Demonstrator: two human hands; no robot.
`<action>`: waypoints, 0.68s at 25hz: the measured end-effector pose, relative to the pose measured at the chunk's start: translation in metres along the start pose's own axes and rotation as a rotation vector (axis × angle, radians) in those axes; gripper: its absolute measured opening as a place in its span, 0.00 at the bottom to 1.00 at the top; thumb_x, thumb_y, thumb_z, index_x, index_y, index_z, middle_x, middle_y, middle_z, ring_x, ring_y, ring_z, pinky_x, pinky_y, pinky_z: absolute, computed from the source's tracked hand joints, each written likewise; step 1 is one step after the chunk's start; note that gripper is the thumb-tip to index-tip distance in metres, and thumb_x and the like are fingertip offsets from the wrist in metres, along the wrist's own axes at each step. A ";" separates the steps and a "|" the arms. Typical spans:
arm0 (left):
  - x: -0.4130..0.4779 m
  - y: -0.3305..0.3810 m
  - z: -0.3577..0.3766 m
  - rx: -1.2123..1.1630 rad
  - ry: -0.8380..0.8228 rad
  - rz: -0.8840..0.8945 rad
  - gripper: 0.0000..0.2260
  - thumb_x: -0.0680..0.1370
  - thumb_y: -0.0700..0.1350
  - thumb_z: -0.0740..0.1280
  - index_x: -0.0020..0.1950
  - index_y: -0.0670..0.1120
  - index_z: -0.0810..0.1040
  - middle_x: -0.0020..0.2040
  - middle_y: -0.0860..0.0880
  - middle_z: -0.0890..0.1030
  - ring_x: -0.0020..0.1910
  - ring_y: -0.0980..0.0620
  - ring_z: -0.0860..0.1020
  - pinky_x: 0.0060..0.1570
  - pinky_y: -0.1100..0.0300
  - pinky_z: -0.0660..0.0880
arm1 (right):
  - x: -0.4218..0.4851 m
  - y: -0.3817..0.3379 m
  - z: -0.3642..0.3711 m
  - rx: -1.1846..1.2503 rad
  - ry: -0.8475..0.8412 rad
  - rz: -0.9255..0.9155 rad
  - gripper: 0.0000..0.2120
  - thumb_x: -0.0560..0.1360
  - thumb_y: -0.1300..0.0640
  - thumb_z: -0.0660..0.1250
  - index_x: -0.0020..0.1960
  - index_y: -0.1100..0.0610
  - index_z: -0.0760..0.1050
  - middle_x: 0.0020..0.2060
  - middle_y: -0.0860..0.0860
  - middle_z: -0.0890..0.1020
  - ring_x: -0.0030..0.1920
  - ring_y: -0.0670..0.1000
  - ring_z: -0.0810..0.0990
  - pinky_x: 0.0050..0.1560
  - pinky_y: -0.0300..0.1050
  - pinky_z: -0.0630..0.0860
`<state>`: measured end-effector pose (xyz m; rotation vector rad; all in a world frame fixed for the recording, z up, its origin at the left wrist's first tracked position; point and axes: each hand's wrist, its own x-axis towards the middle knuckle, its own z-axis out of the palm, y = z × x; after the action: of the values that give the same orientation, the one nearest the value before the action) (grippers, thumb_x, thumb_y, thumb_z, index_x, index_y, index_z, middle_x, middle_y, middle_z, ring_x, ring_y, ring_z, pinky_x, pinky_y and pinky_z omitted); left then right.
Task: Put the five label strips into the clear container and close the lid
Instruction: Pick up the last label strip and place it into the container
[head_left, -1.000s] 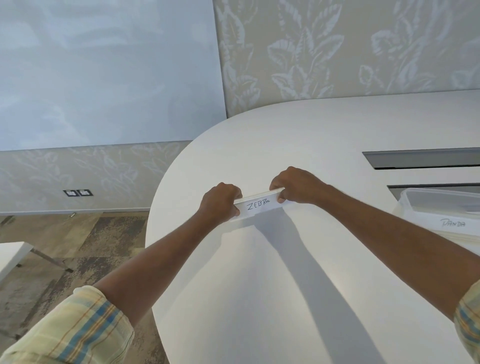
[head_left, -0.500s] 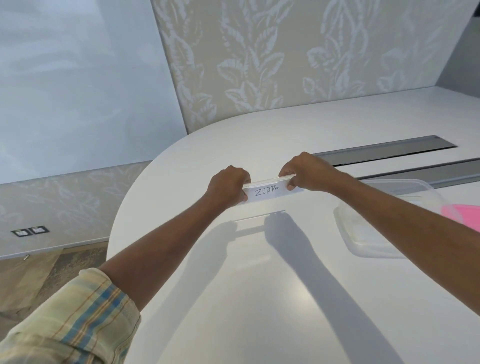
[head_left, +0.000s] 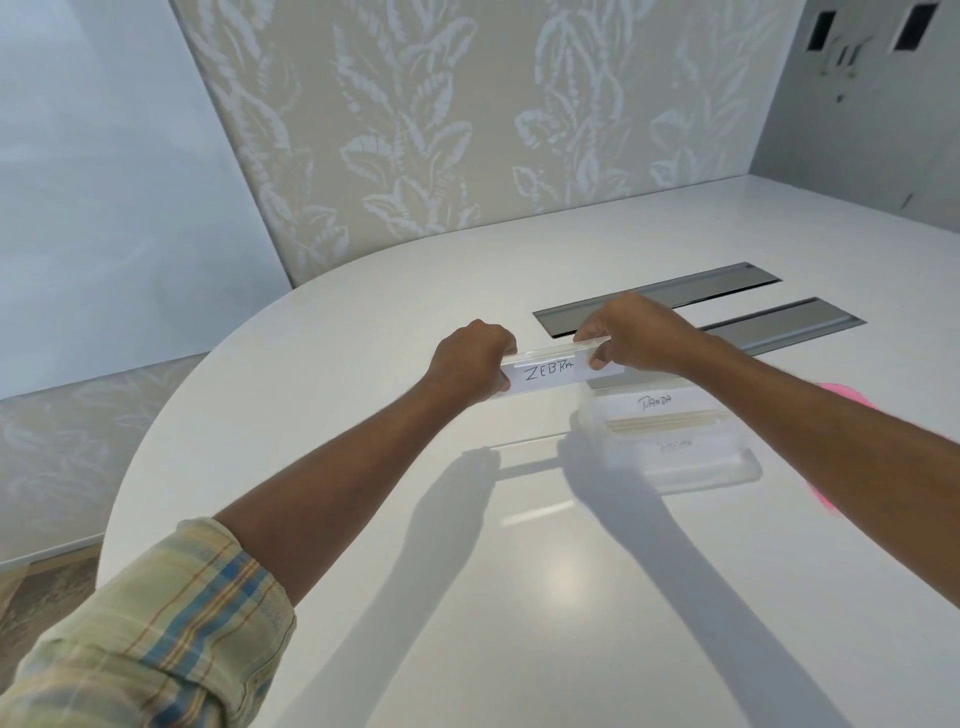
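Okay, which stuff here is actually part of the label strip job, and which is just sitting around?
Part of the job:
- ZEBRA strip, held at its ends by the left hand and right hand
- clear container, with the PANDA strip inside
- pink lid, probably, mostly hidden

Just there:
- grey table slots
- white table

Glossy smooth white table; clear plastic container; clear plastic label strip with paper insert; woven plaid cloth sleeve.
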<state>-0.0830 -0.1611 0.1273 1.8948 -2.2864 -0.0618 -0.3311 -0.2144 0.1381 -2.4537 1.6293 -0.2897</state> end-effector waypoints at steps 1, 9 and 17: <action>0.004 0.009 0.001 0.000 0.002 0.010 0.22 0.73 0.40 0.75 0.67 0.49 0.81 0.61 0.46 0.83 0.59 0.42 0.81 0.45 0.56 0.70 | -0.004 0.010 -0.002 -0.001 0.003 0.010 0.22 0.69 0.60 0.81 0.63 0.52 0.84 0.59 0.50 0.87 0.60 0.53 0.84 0.57 0.51 0.81; 0.033 0.079 0.021 -0.011 -0.033 0.074 0.24 0.74 0.39 0.74 0.70 0.50 0.79 0.65 0.47 0.81 0.63 0.43 0.80 0.48 0.57 0.70 | -0.033 0.081 -0.013 0.051 -0.022 0.068 0.18 0.68 0.64 0.81 0.56 0.53 0.86 0.52 0.51 0.88 0.50 0.54 0.86 0.51 0.54 0.84; 0.045 0.127 0.048 -0.019 -0.091 0.111 0.25 0.74 0.41 0.76 0.71 0.50 0.79 0.68 0.46 0.79 0.65 0.43 0.79 0.52 0.54 0.74 | -0.053 0.136 -0.003 -0.002 -0.057 0.078 0.21 0.66 0.61 0.83 0.58 0.55 0.86 0.53 0.53 0.88 0.54 0.54 0.86 0.54 0.50 0.82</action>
<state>-0.2223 -0.1843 0.1025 1.7876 -2.4370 -0.1584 -0.4726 -0.2171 0.1030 -2.3704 1.6975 -0.2048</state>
